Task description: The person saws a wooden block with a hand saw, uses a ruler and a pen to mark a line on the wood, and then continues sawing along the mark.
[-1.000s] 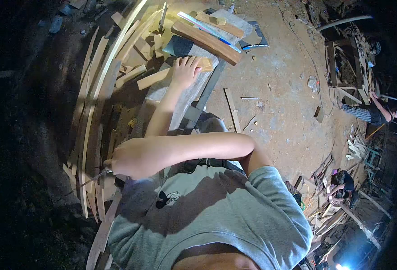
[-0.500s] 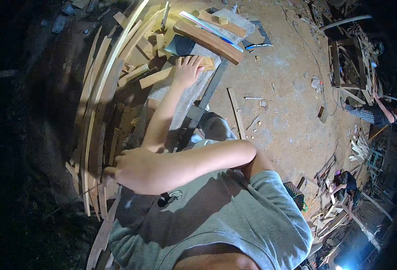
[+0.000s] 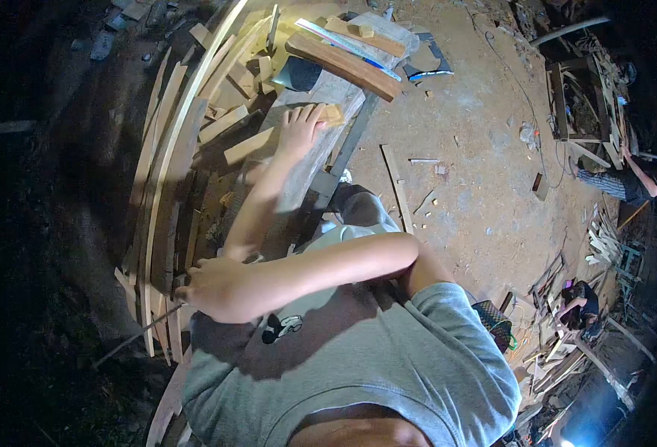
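My left hand [image 3: 298, 132] lies over a light wooden piece [image 3: 250, 146], its fingers curled round the far side. The piece crosses a long weathered plank [image 3: 298, 182]; its other end [image 3: 332, 115] shows past my fingers. My right arm crosses in front of my body, and my right hand [image 3: 220, 289] is closed at the lower left. A thin dark rod [image 3: 131, 343] sticks out from that fist toward the lower left; the part inside the fist is hidden. Beyond my left hand, a thick brown board [image 3: 343, 67] rests on the plank.
Long wooden strips [image 3: 153, 201] stand at the left. A blue-and-white straight strip [image 3: 347, 48] lies beyond the brown board. Offcuts and a narrow batten [image 3: 397, 186] are on the dirt floor. Two people [image 3: 619, 182], [image 3: 578, 305] are at the far right near wood piles.
My left hand and the wooden piece have shifted slightly left. My right hand has turned a little, and more of the thin rod shows.
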A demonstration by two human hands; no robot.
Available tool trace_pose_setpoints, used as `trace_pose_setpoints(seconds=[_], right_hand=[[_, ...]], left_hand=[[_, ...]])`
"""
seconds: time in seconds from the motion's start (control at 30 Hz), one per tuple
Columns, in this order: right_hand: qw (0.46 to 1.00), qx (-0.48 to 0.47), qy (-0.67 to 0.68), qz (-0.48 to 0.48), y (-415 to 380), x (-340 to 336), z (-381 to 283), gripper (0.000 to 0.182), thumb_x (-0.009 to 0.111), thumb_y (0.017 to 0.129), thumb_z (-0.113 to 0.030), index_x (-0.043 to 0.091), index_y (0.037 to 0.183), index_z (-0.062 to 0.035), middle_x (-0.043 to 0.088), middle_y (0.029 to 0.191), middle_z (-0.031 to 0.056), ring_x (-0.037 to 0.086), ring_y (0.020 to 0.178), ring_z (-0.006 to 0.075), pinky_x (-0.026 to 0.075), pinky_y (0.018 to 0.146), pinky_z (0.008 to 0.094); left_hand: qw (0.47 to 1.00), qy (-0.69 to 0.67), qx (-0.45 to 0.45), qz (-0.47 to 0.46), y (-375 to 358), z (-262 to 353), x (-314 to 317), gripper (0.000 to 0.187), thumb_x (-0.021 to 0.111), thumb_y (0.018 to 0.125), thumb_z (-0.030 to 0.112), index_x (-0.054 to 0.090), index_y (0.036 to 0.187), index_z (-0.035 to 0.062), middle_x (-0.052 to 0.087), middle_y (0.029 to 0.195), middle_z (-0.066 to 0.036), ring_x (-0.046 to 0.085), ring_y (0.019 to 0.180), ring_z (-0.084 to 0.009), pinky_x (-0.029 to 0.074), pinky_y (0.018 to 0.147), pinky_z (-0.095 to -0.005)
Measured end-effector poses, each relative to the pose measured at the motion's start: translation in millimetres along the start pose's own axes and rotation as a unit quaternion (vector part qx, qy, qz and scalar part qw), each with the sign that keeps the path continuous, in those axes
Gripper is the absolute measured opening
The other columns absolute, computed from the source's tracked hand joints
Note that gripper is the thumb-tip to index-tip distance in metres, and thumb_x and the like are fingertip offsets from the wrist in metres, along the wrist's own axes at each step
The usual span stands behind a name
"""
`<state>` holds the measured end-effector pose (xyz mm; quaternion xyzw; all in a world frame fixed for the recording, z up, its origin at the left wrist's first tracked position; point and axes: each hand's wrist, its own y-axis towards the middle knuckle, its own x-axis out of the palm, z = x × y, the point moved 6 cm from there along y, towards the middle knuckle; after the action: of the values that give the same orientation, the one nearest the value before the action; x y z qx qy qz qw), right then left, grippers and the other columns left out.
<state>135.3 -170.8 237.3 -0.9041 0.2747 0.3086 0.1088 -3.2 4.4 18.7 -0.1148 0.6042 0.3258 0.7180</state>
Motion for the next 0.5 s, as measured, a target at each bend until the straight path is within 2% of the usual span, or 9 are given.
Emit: trace_pose_setpoints(seconds=[0.03,0.1,0.13,0.2,0.33,0.4,0.5], right_hand=[[1.0,-0.001,0.001,0.001,2,8,2,0.032,0.054,0.073,-0.012,0.054,0.104,-0.0016,0.06,0.088,0.0149,0.056,0.09,0.0297,0.046,0.074,0.0389],[0.996,-0.037,-0.062,0.057,7,15,0,0.015,0.055,0.072,-0.01,0.062,0.082,-0.001,0.063,0.08,0.0131,0.062,0.078,0.0304,0.05,0.061,0.0386],[0.996,-0.038,-0.062,0.06,14,23,-1,0.015,0.055,0.072,-0.01,0.062,0.082,-0.001,0.063,0.08,0.0131,0.062,0.078,0.0304,0.05,0.061,0.0386],[0.992,-0.105,-0.028,0.068,26,34,-13,0.014,0.055,0.072,-0.01,0.062,0.081,-0.0013,0.063,0.08,0.0138,0.062,0.076,0.0302,0.05,0.06,0.0377],[0.991,-0.114,-0.036,0.057,1,-2,-24,0.014,0.055,0.072,-0.011,0.062,0.08,-0.0017,0.064,0.079,0.013,0.062,0.076,0.0289,0.05,0.06,0.0363],[0.999,-0.031,-0.027,0.013,3,-2,-9,0.019,0.052,0.075,-0.012,0.061,0.086,0.0,0.063,0.08,0.0149,0.061,0.083,0.026,0.05,0.067,0.0366],[0.996,0.016,-0.09,-0.021,7,10,9,0.021,0.052,0.076,-0.012,0.059,0.092,-0.0002,0.062,0.083,0.0153,0.061,0.082,0.0265,0.05,0.066,0.036]], left_hand=[[1.0,0.004,-0.008,-0.002,-7,-2,-1,0.042,0.045,0.086,0.029,0.041,0.124,0.0121,0.048,0.115,-0.006,0.044,0.103,-0.0243,0.031,0.086,-0.0404],[1.0,0.01,-0.013,-0.006,-19,-3,-3,0.042,0.045,0.086,0.029,0.041,0.124,0.0121,0.048,0.115,-0.006,0.044,0.103,-0.0243,0.032,0.086,-0.0401],[1.0,0.014,-0.022,-0.002,-24,-4,-4,0.042,0.046,0.086,0.029,0.041,0.124,0.0118,0.048,0.114,-0.006,0.044,0.103,-0.0241,0.031,0.088,-0.0406],[0.999,0.018,-0.031,0.003,-27,-6,-6,0.042,0.046,0.086,0.029,0.041,0.124,0.0116,0.049,0.114,-0.006,0.044,0.104,-0.024,0.031,0.089,-0.0411],[0.999,-0.027,0.022,0.022,-13,2,-6,0.04,0.047,0.085,0.027,0.044,0.12,0.0097,0.05,0.112,-0.008,0.045,0.103,-0.0251,0.031,0.091,-0.0419],[0.998,-0.043,0.045,0.028,-11,6,-5,0.038,0.048,0.084,0.025,0.046,0.118,0.009,0.051,0.111,-0.008,0.046,0.103,-0.0253,0.032,0.091,-0.0413],[0.995,-0.097,0.038,0.011,-8,10,0,0.037,0.048,0.084,0.024,0.047,0.117,0.0081,0.052,0.111,-0.009,0.047,0.104,-0.0249,0.033,0.09,-0.0401]])
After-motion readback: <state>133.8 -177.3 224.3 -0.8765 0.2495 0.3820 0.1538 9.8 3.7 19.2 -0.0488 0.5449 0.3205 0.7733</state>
